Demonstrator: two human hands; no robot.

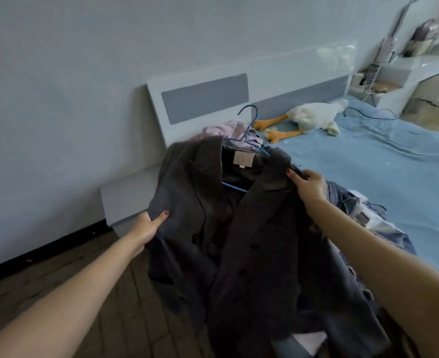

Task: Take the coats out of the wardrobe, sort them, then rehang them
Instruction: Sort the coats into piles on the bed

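Gripping the coat (239, 228) by both shoulders, the left hand (148, 226) is pinching the sleeve edge, thumb on top, and the right hand (309, 187) is curling round the far shoulder. Bare floor (89, 275) is lying below the left fingers; bed (384, 156) is stretching beyond the right fingertips. Dark grey, lapels open, it is hanging on a blue hanger (249, 125), apparently wool.

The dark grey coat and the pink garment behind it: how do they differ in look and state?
The dark grey coat is held up, the left hand and the right hand gripping its shoulders; the pink garment lies crumpled on the bed. The coat hangs on a blue hanger; whether the pink garment has one cannot be told. The coat is dark, the pink garment pale.
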